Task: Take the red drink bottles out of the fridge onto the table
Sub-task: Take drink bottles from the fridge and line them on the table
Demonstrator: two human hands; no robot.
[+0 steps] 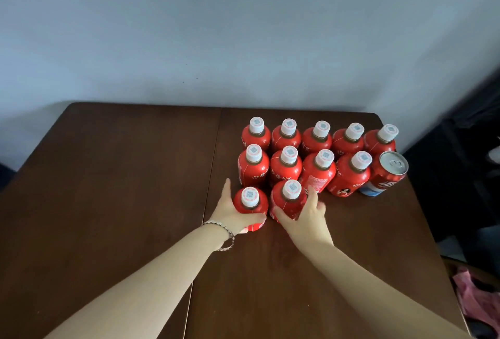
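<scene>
Several red drink bottles with white caps stand upright in rows on the right half of a dark wooden table point(121, 203). The two nearest bottles form a front row. My left hand point(230, 210) wraps around the front left bottle point(250, 203), which stands on the table. My right hand point(305, 219) grips the front right bottle point(289, 198) from its near right side, thumb across its front. The fridge is out of view.
A red, white and blue drink can point(385, 173) stands at the right end of the second row. A grey wall rises behind the table. A pink cloth point(476, 295) lies on something low beyond the table's right edge, with dark furniture point(465, 165) behind it.
</scene>
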